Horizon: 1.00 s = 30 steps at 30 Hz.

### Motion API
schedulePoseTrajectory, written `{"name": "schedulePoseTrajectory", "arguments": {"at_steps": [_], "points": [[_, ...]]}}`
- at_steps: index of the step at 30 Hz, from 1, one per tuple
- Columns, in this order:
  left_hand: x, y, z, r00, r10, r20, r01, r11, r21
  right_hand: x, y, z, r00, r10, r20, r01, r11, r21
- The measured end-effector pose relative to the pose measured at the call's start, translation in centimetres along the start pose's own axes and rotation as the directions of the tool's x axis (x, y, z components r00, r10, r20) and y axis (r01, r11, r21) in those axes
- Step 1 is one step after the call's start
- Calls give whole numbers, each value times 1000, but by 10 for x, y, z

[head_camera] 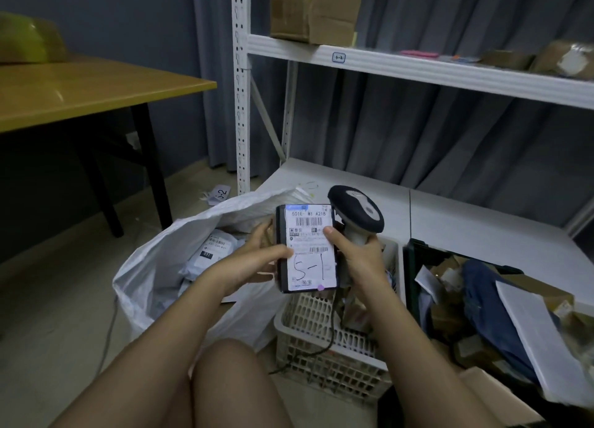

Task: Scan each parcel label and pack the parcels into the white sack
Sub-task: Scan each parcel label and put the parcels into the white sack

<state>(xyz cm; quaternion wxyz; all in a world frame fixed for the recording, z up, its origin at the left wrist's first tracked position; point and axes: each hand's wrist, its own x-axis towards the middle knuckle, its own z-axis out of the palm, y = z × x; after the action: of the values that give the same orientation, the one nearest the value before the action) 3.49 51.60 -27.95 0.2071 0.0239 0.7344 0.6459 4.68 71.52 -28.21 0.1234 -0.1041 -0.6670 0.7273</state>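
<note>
We're holding a small dark parcel [308, 247] upright in front of us, its white shipping label [310, 251] facing the camera: barcode at top, "5-1" handwritten low on it. Left hand [257, 260] is gripping the parcel's left edge, thumb lying on the label, fingers curled round behind. Right hand [356, 254] is doing two jobs: fingers are wrapping the white grip of the handheld barcode scanner [356, 212], thumb is pressing the parcel's right edge. The scanner's dark head is sitting just behind the parcel's top right corner, and its cable [328, 337] is hanging down across the white slatted crate [321, 347] below.

The white sack [154, 267] is standing open on the floor just left of the parcel, with grey mailer bags [212, 247] with labels lying inside. Right of the crate, a dark crate [414, 267] is holding mixed parcels, a blue bag and a flat white packet [540, 334].

Behind, white metal shelving [418, 71] is carrying cardboard boxes [315, 10]; one shelf tag is reading "6-2". A wooden tabletop [80, 90] is sitting far left, well apart from the sack. We're seated, one bare knee [231, 379] showing at bottom.
</note>
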Motion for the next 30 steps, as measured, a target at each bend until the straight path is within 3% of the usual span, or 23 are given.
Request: {"name": "schedulePoseTrajectory", "arguments": {"at_steps": [3,10,13,16,23,30], "points": [[7,-3,2,1000,-30,-1,30,999,-22,3,-2,2,997,-37,65,40,998,-47],[35,-16,7,977,30,-213,-51,994,-93,15,0,6,998,55,-39,-58,995,-81],[46,-24,1,953,40,-301,-92,983,-160,14,10,-4,994,104,16,-101,984,-148],[56,-32,-6,933,63,-355,-112,987,-119,9,21,-9,986,154,68,-135,964,-229],[64,-35,-12,922,97,-375,-125,991,-50,-5,31,-12,973,106,207,-45,959,-279],[60,-38,-14,919,120,-375,-135,991,-12,-10,30,-8,975,65,212,-8,966,-259]]}}
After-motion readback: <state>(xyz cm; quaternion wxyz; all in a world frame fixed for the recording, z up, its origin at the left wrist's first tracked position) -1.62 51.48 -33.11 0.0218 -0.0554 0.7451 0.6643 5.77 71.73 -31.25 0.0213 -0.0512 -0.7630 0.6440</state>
